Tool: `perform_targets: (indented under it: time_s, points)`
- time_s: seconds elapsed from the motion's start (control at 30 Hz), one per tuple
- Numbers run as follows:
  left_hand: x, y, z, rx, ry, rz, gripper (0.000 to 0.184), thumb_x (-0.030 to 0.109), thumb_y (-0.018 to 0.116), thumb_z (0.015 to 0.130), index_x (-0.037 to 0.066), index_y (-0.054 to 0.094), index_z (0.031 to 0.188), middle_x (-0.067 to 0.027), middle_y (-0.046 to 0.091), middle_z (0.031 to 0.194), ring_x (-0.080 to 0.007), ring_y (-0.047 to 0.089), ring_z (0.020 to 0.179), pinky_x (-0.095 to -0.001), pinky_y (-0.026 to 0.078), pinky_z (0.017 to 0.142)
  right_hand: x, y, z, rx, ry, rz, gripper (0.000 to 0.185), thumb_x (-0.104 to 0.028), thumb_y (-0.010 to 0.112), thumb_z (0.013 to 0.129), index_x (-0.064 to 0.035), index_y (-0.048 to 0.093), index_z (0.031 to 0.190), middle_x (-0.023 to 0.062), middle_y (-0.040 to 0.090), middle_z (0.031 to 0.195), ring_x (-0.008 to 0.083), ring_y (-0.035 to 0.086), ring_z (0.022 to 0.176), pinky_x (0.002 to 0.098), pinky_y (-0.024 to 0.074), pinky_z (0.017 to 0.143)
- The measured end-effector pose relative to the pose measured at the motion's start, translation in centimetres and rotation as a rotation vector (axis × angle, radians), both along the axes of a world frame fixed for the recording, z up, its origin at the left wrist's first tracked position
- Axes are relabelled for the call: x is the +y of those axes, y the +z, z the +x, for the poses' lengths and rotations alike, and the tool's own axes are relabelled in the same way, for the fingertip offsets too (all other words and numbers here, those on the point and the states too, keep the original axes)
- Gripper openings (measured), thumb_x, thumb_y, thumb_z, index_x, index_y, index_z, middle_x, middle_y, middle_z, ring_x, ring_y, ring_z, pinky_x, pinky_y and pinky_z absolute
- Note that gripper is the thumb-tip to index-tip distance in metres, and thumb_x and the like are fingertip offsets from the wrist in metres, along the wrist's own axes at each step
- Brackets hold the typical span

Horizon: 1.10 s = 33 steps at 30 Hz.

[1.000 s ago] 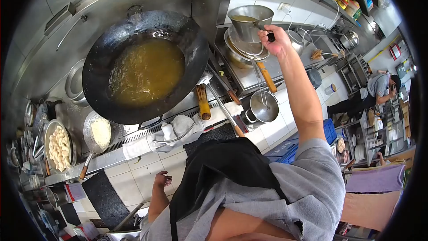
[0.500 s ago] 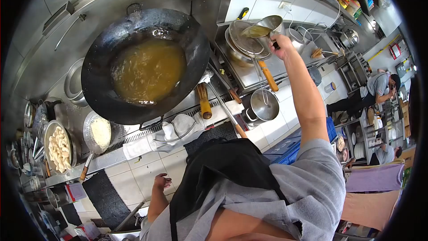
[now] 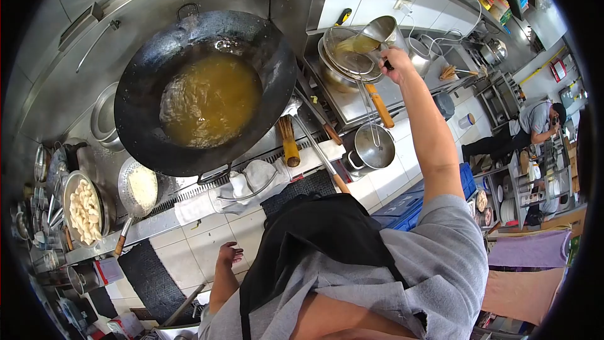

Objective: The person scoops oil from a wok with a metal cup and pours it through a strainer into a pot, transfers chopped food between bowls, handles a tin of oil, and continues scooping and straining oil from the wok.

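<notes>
My right hand [image 3: 396, 66] is closed on the dark handle of a metal pot [image 3: 381, 28]. The pot is tipped toward a round mesh strainer [image 3: 343, 42], and yellowish oil [image 3: 358, 44] runs from its rim. This strainer, with a wooden handle [image 3: 380, 106], rests over a metal basin [image 3: 338, 80] on the counter. Low beside my body, my left hand [image 3: 230, 253] hangs over the floor, holding nothing, with its fingers apart. A big black wok [image 3: 141, 104] with bubbling yellow-brown oil [image 3: 214, 101] stands in front of me.
To the left are a bowl of pale pieces [image 3: 85, 211] and a perforated ladle [image 3: 139, 189] with pale contents. A brush [image 3: 289, 141] and long-handled ladle [image 3: 314, 145] lie right of the wok. A small pot [image 3: 374, 148] stands lower. Another person [image 3: 535, 126] is far right.
The pot in my right hand has tipped further, and more oil now shows over the strainer. The oil in the wok keeps rippling. My left hand has hardly moved.
</notes>
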State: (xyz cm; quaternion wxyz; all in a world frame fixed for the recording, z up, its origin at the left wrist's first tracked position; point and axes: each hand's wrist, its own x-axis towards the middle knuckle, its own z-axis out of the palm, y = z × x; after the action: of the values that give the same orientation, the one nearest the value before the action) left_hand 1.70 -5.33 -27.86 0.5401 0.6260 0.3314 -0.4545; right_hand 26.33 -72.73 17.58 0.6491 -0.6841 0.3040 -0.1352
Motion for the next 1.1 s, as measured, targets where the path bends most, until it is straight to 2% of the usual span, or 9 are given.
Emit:
perform_targets:
  time_s: [0.4, 0.5, 0.57, 0.7, 0.77, 0.8, 0.93, 0.97, 1.1]
  points:
    - [0.7, 0.6, -0.2, 0.013, 0.007, 0.015, 0.05, -0.007, 0.041, 0.087, 0.01, 0.044, 0.134, -0.0192, 0.068, 0.101, -0.0236, 0.066, 0.07, -0.0366, 0.052, 0.057, 0.6, 0.3, 0.4, -0.004, 0.009, -0.037, 0.019, -0.004, 0.052, 0.086, -0.0082, 0.045, 0.104, 0.0067, 0.05, 0.068, 0.0158, 0.051, 0.05, 0.0265, 0.0372, 0.038]
    - [0.8, 0.5, -0.3, -0.003, -0.011, 0.03, 0.051, -0.007, 0.041, 0.087, 0.01, 0.044, 0.135, -0.0191, 0.068, 0.101, -0.0235, 0.066, 0.071, -0.0358, 0.052, 0.056, 0.3, 0.5, 0.4, -0.042, 0.0, 0.047, 0.017, -0.005, 0.053, 0.086, -0.0071, 0.045, 0.101, 0.0082, 0.051, 0.071, 0.0158, 0.051, 0.052, 0.0252, 0.0378, 0.038]
    - [1.1, 0.0, -0.4, -0.012, -0.013, 0.007, 0.051, -0.007, 0.041, 0.087, 0.01, 0.044, 0.135, -0.0193, 0.068, 0.101, -0.0233, 0.066, 0.07, -0.0353, 0.052, 0.056, 0.1, 0.8, 0.4, -0.109, -0.093, 0.324, 0.016, -0.005, 0.054, 0.086, -0.0068, 0.045, 0.099, 0.0088, 0.051, 0.073, 0.0151, 0.051, 0.053, 0.0238, 0.0382, 0.039]
    - [1.5, 0.6, -1.0, -0.023, 0.013, -0.011, 0.051, -0.007, 0.04, 0.087, 0.01, 0.043, 0.135, -0.0205, 0.068, 0.101, -0.0231, 0.066, 0.068, -0.0347, 0.052, 0.055, -0.1, 0.3, 0.2, -0.178, -0.062, 0.495, 0.013, -0.004, 0.054, 0.087, -0.0054, 0.045, 0.096, 0.0093, 0.05, 0.077, 0.0179, 0.052, 0.057, 0.0258, 0.039, 0.042]
    - [2.3, 0.3, -1.5, -0.009, 0.045, -0.017, 0.051, -0.007, 0.04, 0.087, 0.01, 0.043, 0.135, -0.0207, 0.068, 0.101, -0.023, 0.066, 0.068, -0.0348, 0.052, 0.054, 1.9, 0.6, -0.9, -0.274, -0.013, 0.492, 0.023, -0.004, 0.054, 0.087, -0.0062, 0.044, 0.107, 0.0095, 0.049, 0.079, 0.0172, 0.051, 0.058, 0.025, 0.0384, 0.043]
    - [2.8, 0.1, -1.8, 0.001, 0.073, -0.027, 0.051, -0.007, 0.04, 0.087, 0.01, 0.043, 0.135, -0.021, 0.068, 0.1, -0.0229, 0.065, 0.067, -0.035, 0.052, 0.054, 2.8, 0.8, -1.3, -0.265, 0.002, 0.502, 0.023, -0.004, 0.054, 0.087, -0.0062, 0.044, 0.107, 0.0095, 0.049, 0.079, 0.0172, 0.051, 0.058, 0.025, 0.0384, 0.043]
    - [4.2, 1.4, -3.4, 0.017, 0.142, -0.011, 0.053, -0.008, 0.039, 0.085, 0.009, 0.042, 0.136, -0.0215, 0.068, 0.1, -0.0227, 0.065, 0.066, -0.0354, 0.052, 0.053, 6.1, 2.0, -2.1, -0.32, 0.187, 0.5, 0.051, -0.003, 0.053, 0.088, -0.0115, 0.031, 0.132, 0.0113, 0.049, 0.082, 0.0161, 0.05, 0.06, 0.0243, 0.0372, 0.044]
    - [4.6, 1.1, -3.8, 0.011, 0.127, 0.012, 0.054, -0.008, 0.043, 0.084, 0.011, 0.043, 0.134, -0.0225, 0.066, 0.107, -0.0236, 0.066, 0.071, -0.0381, 0.055, 0.057, 7.6, 2.8, -2.3, -0.322, 0.225, 0.534, 0.05, -0.004, 0.053, 0.088, -0.0114, 0.031, 0.133, 0.0126, 0.05, 0.083, 0.0158, 0.049, 0.06, 0.0241, 0.0373, 0.044]
    - [5.0, 1.8, -5.2, 0.029, 0.202, 0.024, 0.054, -0.009, 0.042, 0.084, 0.01, 0.042, 0.135, -0.0209, 0.067, 0.102, -0.022, 0.065, 0.066, -0.0375, 0.054, 0.055, 11.7, 4.0, -1.6, -0.334, 0.412, 0.653, 0.045, -0.006, 0.051, 0.09, -0.0106, 0.035, 0.132, 0.0152, 0.052, 0.086, 0.0138, 0.048, 0.059, 0.0225, 0.0371, 0.046]
